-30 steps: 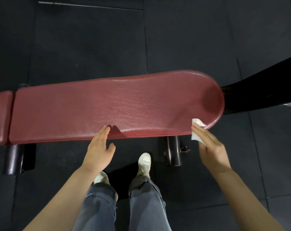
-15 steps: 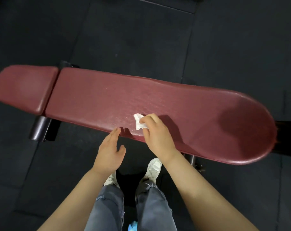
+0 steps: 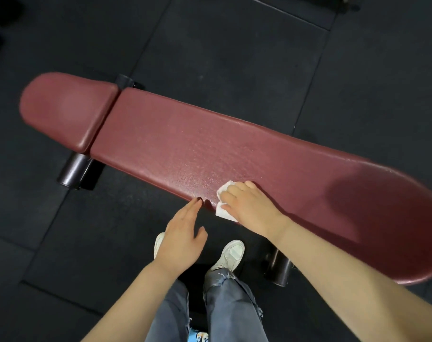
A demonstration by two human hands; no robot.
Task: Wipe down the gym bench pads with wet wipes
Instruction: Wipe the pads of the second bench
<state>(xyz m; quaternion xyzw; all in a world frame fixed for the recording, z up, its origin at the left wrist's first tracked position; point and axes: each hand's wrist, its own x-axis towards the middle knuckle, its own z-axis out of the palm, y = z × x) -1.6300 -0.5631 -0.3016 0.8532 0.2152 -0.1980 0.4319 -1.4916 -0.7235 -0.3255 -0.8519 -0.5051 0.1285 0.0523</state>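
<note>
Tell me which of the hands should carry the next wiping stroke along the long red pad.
Right. The right hand already presses the wet wipe on the long pad at its near edge. The left hand holds nothing, only fingertips touching that edge.

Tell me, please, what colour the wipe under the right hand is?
White. The wet wipe shows plainly against the dark red long pad in the head view.

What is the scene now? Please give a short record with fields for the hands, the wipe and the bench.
right hand: presses the white wipe on the near edge of the long red pad
left hand: open, fingertips at the pad's near edge, holds nothing
short pad: at the left end, untouched
floor: dark mats
</note>
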